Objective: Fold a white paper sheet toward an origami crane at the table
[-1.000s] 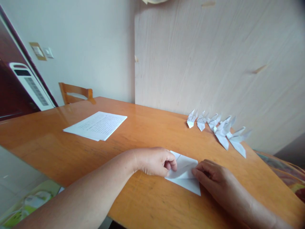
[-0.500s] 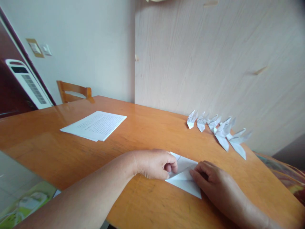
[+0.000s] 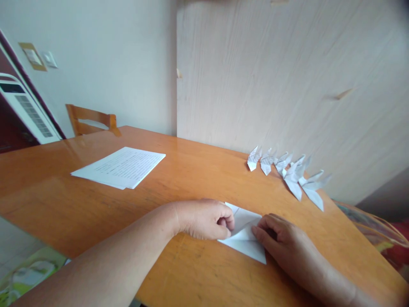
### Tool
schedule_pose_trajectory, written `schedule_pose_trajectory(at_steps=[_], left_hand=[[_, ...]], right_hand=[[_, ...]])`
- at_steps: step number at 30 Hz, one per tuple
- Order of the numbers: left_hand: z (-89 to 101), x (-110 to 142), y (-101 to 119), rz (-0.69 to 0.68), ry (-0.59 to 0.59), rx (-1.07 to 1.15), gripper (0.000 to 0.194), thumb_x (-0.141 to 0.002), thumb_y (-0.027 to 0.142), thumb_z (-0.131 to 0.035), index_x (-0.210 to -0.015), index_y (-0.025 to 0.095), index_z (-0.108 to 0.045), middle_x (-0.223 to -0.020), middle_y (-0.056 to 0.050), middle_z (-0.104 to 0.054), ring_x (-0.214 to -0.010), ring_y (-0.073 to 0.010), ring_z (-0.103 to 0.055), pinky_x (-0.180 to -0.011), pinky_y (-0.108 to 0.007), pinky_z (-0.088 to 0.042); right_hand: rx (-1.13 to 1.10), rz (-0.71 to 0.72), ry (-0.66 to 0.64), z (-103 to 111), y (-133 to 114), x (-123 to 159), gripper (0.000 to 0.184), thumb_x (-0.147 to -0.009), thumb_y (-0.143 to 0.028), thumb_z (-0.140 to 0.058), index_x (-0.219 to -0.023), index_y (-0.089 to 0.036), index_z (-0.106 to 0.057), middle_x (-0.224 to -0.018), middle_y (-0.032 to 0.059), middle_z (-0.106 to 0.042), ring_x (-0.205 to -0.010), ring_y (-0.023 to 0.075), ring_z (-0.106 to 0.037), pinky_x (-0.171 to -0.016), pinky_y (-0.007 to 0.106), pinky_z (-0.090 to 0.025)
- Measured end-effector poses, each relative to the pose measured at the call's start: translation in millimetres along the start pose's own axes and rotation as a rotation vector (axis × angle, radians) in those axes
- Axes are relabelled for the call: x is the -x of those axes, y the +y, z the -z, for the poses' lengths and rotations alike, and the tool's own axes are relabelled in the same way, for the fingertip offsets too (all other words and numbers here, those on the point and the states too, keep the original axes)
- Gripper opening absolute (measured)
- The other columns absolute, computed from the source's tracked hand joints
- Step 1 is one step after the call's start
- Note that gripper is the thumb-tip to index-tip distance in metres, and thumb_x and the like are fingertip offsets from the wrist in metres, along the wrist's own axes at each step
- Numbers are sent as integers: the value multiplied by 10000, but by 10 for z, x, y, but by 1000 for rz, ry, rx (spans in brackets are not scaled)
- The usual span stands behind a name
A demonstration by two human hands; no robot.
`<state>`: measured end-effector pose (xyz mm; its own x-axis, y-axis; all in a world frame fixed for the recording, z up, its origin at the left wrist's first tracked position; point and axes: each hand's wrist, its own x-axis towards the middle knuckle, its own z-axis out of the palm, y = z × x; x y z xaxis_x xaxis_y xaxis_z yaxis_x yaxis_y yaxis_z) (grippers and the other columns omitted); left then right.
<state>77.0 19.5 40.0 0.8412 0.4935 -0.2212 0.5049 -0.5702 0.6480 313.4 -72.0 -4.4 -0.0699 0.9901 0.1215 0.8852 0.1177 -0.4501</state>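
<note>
A partly folded sheet of white paper (image 3: 247,233) lies on the wooden table in front of me, creased and with a flap slightly raised. My left hand (image 3: 209,219) is closed at its left side, fingers curled and thumb on the paper's edge. On the right side, my right hand (image 3: 281,238) pinches the paper's edge between thumb and bent fingers. Farther back at the right stand several folded paper cranes (image 3: 292,179) in a row, some with printed text on them.
A stack of printed sheets (image 3: 119,167) lies on the table (image 3: 191,170) at the left. Behind it is a wooden chair (image 3: 91,120). A pale board (image 3: 287,76) rises along the table's far edge. Colourful bags or cloth (image 3: 377,230) sit beyond the right edge.
The whole view has shifted slightly, so everything appears a little farther left. My left thumb has moved slightly along the paper near its fingers; both hands stay on the sheet.
</note>
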Motion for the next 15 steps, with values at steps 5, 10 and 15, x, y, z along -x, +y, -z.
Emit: schedule_pose_trajectory(at_steps=[5,10,15], left_hand=[[4,-5,-20,-14,0,-24,290,-770,388,-653,-1004,218,-668,-955,-14,-664,-757,-135,-581,-624,-239,-414],[8,1,3,15,-7,-43,279,-781,363,-630,-1027,234,-658,-974,-5,-665,-759,-131,-580,-617,-237,-412],[2,1,-3,-2,-9,-58,263,-780,297,-600,-1031,236,-649,-947,7,-661,-736,-125,-577,-603,-229,-413]], right_hand=[[-164,-25,-85,108,-52,6,256,-934,-396,-515,-768,-223,-603,-772,5,-615,-714,166,-553,-625,281,-412],[-328,-78,-175,162,-33,38,91,-873,-270,-552,-886,-226,-630,-769,-14,-594,-710,153,-520,-612,264,-393],[-444,-65,-248,164,-25,61,116,-807,-168,-535,-890,-227,-589,-730,-36,-518,-650,131,-448,-549,254,-323]])
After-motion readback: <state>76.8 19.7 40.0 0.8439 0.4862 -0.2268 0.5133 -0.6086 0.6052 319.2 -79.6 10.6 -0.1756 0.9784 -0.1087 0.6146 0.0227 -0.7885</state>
